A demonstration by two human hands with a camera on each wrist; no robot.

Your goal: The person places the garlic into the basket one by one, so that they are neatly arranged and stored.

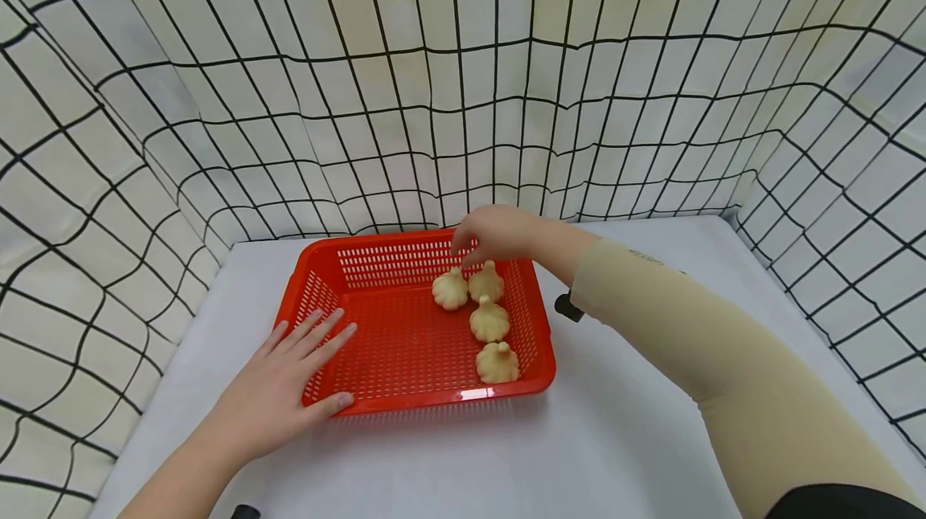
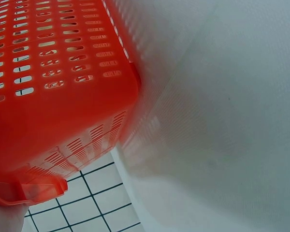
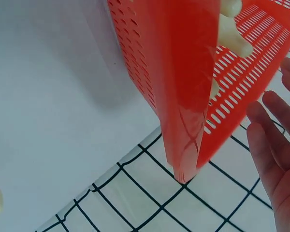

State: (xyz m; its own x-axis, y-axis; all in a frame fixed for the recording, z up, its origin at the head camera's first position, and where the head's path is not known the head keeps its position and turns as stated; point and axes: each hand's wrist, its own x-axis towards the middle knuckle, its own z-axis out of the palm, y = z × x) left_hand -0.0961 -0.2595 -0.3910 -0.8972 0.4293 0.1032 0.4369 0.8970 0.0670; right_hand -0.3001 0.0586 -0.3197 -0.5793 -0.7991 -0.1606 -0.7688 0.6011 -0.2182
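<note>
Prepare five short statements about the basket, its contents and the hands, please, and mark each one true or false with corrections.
1. Four pale bulbs show inside the red basket. True.
2. The bulbs lie along the basket's left wall. False: they lie toward its right end.
3. The left hand is at the basket's left end, and the right hand is at its far right corner. True.
4. The left hand is clenched in a fist. False: its fingers are spread out.
5. A black grid stands beyond the basket. True.
</note>
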